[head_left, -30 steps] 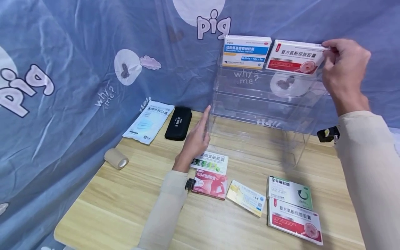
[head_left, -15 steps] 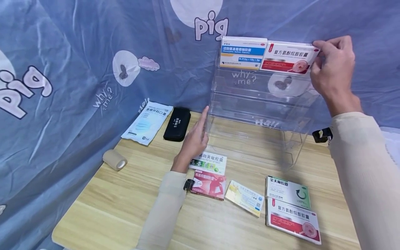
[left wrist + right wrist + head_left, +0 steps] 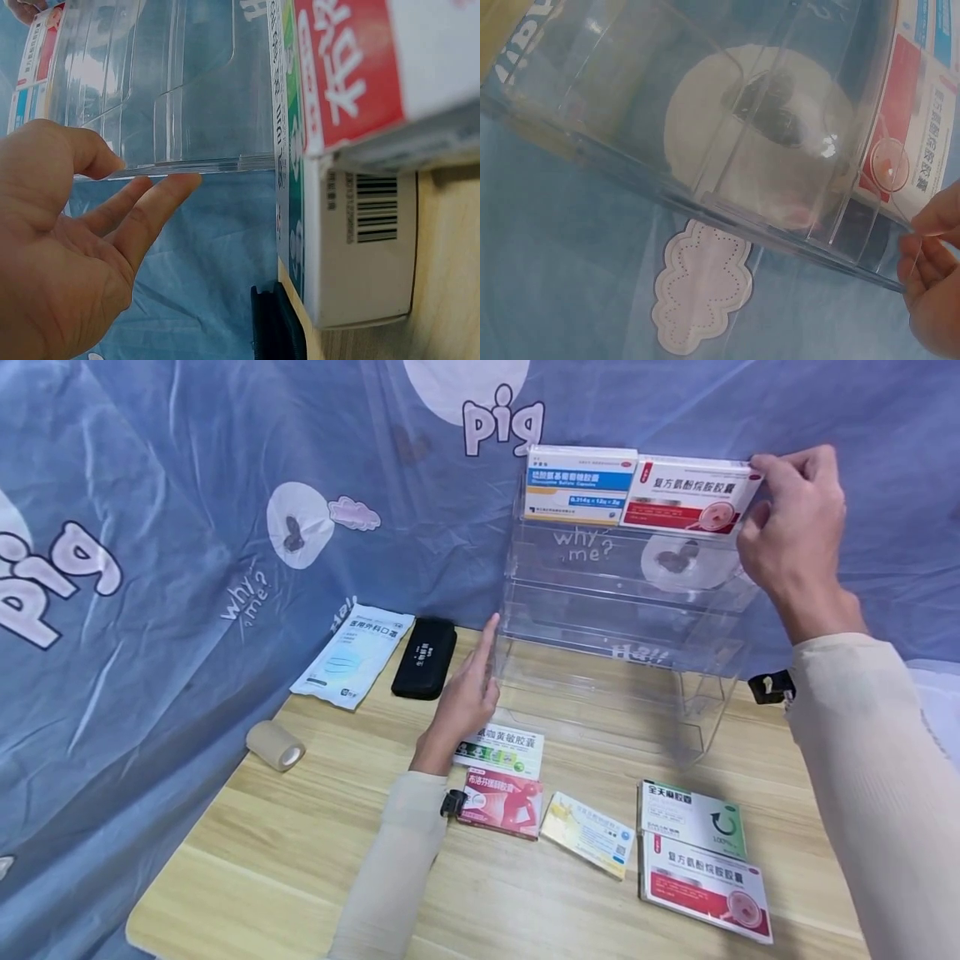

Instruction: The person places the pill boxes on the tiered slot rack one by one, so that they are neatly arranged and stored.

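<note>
Wrinkled blue cloth [image 3: 420,552] printed with pale "pig" lettering and clouds hangs along the left and far sides of a light wood-grain tabletop [image 3: 262,860] with a rounded near-left corner.

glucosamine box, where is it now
In the head view, the glucosamine box sits on the top tier of the clear rack, left of the red-and-white box.

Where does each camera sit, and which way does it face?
Head: on the head, facing forward and down at a clear plastic tiered rack; left hand, right hand and beige sleeves show.
Left wrist: on that wrist, facing the rack's edge; left hand shows, right hand partly.
Right wrist: on that wrist, facing the rack; right hand shows beside a white-and-red cardboard box.
Both wrist views share rack and box.
</note>
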Demonstrator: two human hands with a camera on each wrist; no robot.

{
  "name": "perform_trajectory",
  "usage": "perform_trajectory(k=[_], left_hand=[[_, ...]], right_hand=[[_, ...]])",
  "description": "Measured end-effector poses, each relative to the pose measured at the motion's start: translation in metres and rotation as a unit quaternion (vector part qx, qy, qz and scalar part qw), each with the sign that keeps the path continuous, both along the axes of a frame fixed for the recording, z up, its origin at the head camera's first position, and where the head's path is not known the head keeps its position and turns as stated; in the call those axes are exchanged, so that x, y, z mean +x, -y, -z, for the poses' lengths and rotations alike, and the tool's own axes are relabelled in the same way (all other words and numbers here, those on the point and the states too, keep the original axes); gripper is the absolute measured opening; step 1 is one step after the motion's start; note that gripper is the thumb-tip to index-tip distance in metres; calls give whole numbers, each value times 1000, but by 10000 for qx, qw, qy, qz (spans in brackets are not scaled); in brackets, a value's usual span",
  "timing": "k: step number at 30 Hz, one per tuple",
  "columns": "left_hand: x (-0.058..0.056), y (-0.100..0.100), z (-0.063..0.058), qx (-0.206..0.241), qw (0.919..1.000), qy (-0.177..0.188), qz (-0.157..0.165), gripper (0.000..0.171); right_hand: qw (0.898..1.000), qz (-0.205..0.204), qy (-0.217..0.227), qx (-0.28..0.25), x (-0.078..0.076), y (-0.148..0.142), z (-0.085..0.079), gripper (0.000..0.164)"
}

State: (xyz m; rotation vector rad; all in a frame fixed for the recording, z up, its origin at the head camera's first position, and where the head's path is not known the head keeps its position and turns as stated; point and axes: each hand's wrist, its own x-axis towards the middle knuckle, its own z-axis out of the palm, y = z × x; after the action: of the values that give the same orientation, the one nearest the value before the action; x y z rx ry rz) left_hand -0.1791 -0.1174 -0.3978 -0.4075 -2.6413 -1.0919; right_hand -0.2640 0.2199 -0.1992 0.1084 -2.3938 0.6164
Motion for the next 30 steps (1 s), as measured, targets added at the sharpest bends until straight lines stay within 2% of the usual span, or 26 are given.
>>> perform_trajectory(k=[10,18,21,30], left_hand=[[-1,0,0,92,9999,57,-26,99],[-2,1,-1,102,9999,45,-23,97],[-2,0,-1,120,9999,67,-40,97],[-3,0,-2,112,9999,72,-44,98]], right_hand=[[9987,137,483,-93,5,4,0,58],[9992,-17,343,-224,7,0,6,55],[9990,-67,385,-236,10,-2,6,56],[9991,-277,76,-315,25,-2,12,59]])
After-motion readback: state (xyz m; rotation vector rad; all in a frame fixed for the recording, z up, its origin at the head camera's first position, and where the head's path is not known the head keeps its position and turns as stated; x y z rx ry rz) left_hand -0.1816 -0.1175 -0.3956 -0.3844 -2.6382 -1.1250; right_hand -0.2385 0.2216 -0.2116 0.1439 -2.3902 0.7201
